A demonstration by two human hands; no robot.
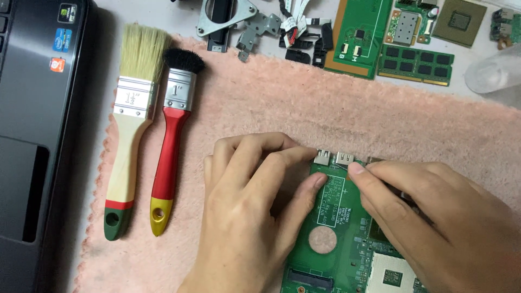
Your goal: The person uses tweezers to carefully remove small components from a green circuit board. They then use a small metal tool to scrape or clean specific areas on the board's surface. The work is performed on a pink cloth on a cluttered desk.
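Green board (331, 228) held by two hands on a pink towel (282, 97)
Left hand (249, 206) and right hand (434, 222) fingers pinch its far edge; two brushes (146, 141) lie left

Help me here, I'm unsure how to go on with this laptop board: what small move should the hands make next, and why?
Probably keep the left hand pressing the green circuit board flat on the pink towel while the right hand works at the metal ports on its top edge. Both hands already rest on the board, with the right fingertip beside those ports.
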